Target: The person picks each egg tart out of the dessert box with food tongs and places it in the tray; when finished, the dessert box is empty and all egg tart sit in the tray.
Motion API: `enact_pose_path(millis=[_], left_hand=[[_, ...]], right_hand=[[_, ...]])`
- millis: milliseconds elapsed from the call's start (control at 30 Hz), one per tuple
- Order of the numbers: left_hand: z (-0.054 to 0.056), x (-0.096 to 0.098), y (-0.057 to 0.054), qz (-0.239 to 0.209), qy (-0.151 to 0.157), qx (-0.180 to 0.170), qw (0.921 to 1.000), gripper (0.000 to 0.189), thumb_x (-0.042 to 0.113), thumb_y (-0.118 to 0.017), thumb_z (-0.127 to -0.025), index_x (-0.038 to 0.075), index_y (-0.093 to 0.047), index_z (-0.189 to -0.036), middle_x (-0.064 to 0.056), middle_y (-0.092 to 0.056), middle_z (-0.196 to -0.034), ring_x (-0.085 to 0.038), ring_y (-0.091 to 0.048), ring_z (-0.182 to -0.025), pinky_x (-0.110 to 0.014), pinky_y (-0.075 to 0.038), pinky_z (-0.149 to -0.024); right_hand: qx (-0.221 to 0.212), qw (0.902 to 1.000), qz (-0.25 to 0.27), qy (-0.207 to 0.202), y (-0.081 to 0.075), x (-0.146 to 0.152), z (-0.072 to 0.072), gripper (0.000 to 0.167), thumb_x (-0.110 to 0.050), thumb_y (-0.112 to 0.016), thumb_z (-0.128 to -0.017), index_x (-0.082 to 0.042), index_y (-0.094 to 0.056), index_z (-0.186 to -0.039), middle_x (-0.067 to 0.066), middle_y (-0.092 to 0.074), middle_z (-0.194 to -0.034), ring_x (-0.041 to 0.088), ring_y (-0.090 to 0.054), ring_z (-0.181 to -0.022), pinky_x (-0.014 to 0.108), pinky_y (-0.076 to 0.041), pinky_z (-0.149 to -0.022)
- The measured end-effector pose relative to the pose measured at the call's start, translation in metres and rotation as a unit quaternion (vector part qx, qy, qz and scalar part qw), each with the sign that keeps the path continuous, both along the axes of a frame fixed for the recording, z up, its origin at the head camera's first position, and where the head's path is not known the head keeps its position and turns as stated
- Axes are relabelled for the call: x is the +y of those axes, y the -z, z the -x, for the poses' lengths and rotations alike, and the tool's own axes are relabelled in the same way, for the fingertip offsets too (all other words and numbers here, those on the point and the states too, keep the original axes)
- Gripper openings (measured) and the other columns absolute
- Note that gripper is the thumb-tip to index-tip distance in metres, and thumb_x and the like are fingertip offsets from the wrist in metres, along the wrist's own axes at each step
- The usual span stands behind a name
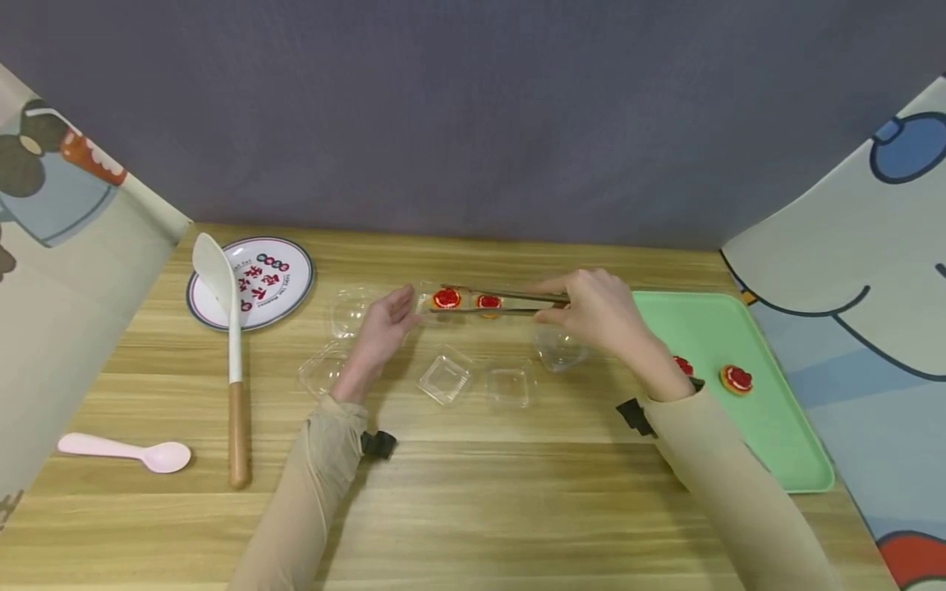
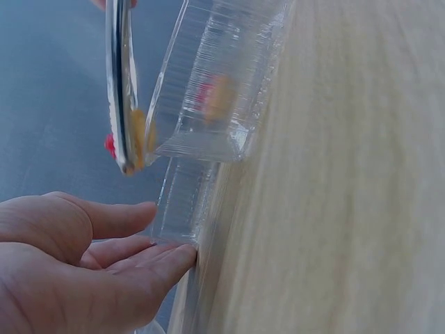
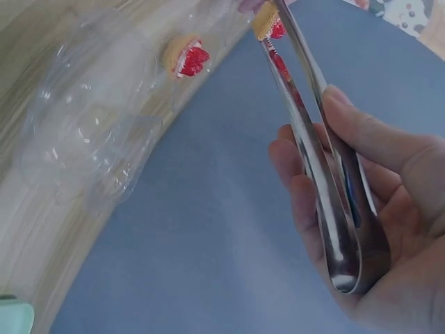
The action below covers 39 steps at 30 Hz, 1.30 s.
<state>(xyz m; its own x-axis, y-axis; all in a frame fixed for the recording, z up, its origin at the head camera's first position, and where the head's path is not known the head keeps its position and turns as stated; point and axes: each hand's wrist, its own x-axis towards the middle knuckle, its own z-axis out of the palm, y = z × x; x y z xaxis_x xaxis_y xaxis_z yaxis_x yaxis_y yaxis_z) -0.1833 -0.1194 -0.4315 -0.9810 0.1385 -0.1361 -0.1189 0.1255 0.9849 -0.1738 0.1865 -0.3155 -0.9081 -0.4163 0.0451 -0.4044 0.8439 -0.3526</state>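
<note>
In the head view my right hand [image 1: 602, 312] grips metal tongs [image 3: 337, 209], which reach left across the table. Between the tips of the tongs is a small tart with a red topping [image 1: 447, 298], held above a clear plastic container [image 2: 177, 202]. My left hand [image 1: 380, 328] is at the left end of that container, thumb and fingertips pinching its edge in the left wrist view. A second red-topped tart [image 1: 489, 304] sits in a clear container beside it, below the tongs.
More clear containers [image 1: 445, 374] stand nearer me. At right is a green tray [image 1: 783, 443] with tarts [image 1: 737, 379], one partly hidden by my right arm. At left are a patterned plate [image 1: 291, 283], a white spatula with wooden handle [image 1: 236, 410] and a pink spoon [image 1: 164, 457].
</note>
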Motion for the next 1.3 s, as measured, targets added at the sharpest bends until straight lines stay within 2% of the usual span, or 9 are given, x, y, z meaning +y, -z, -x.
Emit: enact_pose_path(millis=[233, 267, 400, 467, 633, 733, 867, 1133, 1300], left_hand=[[-0.001, 0.000, -0.002, 0.000, 0.005, 0.001, 1.0000, 0.064, -0.004, -0.052, -0.108, -0.007, -0.023, -0.165, -0.024, -0.023, -0.173, -0.039, -0.028, -0.158, -0.043, -0.030, -0.130], [-0.001, -0.001, -0.002, -0.001, 0.005, 0.002, 1.0000, 0.064, -0.004, -0.052, -0.108, -0.007, -0.023, -0.165, -0.024, -0.023, -0.173, -0.039, -0.028, -0.158, -0.043, -0.030, -0.130], [-0.001, -0.001, -0.001, 0.001, 0.007, 0.004, 1.0000, 0.063, -0.004, -0.051, -0.109, -0.007, -0.023, -0.165, -0.025, -0.023, -0.172, -0.039, -0.029, -0.158, -0.044, -0.029, -0.130], [-0.001, 0.000, 0.000, 0.002, 0.007, 0.004, 1.0000, 0.062, -0.004, -0.051, -0.109, -0.007, -0.023, -0.165, -0.025, -0.023, -0.172, -0.040, -0.030, -0.158, -0.044, -0.029, -0.130], [-0.001, 0.000, 0.000, 0.003, 0.009, 0.006, 0.9999, 0.062, -0.003, -0.050, -0.109, -0.007, -0.024, -0.165, -0.025, -0.024, -0.172, -0.040, -0.030, -0.157, -0.045, -0.029, -0.130], [-0.002, -0.001, -0.001, 0.006, 0.008, 0.005, 0.9999, 0.062, -0.003, -0.051, -0.109, -0.007, -0.024, -0.165, -0.025, -0.024, -0.172, -0.040, -0.030, -0.157, -0.045, -0.029, -0.130], [-0.002, -0.001, -0.001, 0.007, 0.007, 0.005, 0.9999, 0.062, -0.002, -0.050, -0.109, -0.006, -0.024, -0.165, -0.025, -0.024, -0.172, -0.040, -0.030, -0.157, -0.046, -0.029, -0.130], [-0.002, -0.001, 0.000, 0.007, 0.009, 0.009, 0.9999, 0.062, -0.003, -0.050, -0.109, -0.007, -0.024, -0.165, -0.025, -0.023, -0.172, -0.040, -0.030, -0.157, -0.046, -0.029, -0.130], [-0.001, -0.001, -0.001, 0.009, 0.010, 0.007, 0.9999, 0.062, -0.003, -0.050, -0.109, -0.007, -0.023, -0.165, -0.025, -0.023, -0.172, -0.040, -0.030, -0.157, -0.046, -0.029, -0.130]], right_hand=[[-0.005, 0.9996, 0.015, 0.021, 0.000, 0.018, -0.013, 0.039, -0.021, -0.087, -0.093, -0.013, -0.079, -0.130, -0.003, -0.041, -0.047, 0.007, -0.019, -0.044, 0.022, -0.018, -0.042], [-0.003, 0.9995, 0.019, 0.023, 0.001, 0.020, -0.014, 0.039, -0.020, -0.087, -0.092, -0.013, -0.079, -0.129, 0.000, -0.051, -0.050, 0.007, -0.019, -0.044, 0.022, -0.018, -0.042], [0.002, 0.9992, 0.026, 0.030, 0.002, 0.032, -0.022, 0.041, -0.019, -0.088, -0.090, -0.014, -0.079, -0.130, 0.006, -0.062, -0.058, 0.008, -0.019, -0.045, 0.023, -0.019, -0.042], [0.009, 0.9990, 0.029, 0.032, 0.001, 0.039, -0.027, 0.041, -0.019, -0.089, -0.090, -0.014, -0.080, -0.129, 0.007, -0.071, -0.070, 0.009, -0.020, -0.046, 0.024, -0.020, -0.043], [0.021, 0.9982, 0.031, 0.046, 0.000, 0.057, -0.042, 0.039, -0.020, -0.088, -0.090, -0.012, -0.080, -0.128, 0.001, -0.065, -0.063, 0.010, -0.019, -0.048, 0.026, -0.018, -0.045], [0.039, 0.9976, 0.029, 0.050, 0.002, 0.067, -0.050, 0.039, -0.019, -0.089, -0.089, -0.011, -0.081, -0.126, -0.007, -0.047, -0.052, 0.008, -0.020, -0.048, 0.026, -0.018, -0.046], [0.062, 0.9960, 0.032, 0.056, 0.007, 0.080, -0.059, 0.039, -0.019, -0.091, -0.087, -0.009, -0.082, -0.124, -0.011, -0.043, -0.051, 0.007, -0.021, -0.046, 0.025, -0.018, -0.045], [0.070, 0.9928, 0.052, 0.083, 0.018, 0.108, -0.082, 0.035, -0.013, -0.091, -0.086, -0.006, -0.082, -0.119, -0.009, -0.067, -0.066, 0.005, -0.027, -0.045, 0.025, -0.023, -0.041], [0.052, 0.9903, 0.058, 0.116, 0.023, 0.129, -0.098, 0.035, -0.010, -0.088, -0.088, -0.005, -0.081, -0.122, -0.007, -0.064, -0.065, 0.005, -0.026, -0.047, 0.025, -0.023, -0.040]])
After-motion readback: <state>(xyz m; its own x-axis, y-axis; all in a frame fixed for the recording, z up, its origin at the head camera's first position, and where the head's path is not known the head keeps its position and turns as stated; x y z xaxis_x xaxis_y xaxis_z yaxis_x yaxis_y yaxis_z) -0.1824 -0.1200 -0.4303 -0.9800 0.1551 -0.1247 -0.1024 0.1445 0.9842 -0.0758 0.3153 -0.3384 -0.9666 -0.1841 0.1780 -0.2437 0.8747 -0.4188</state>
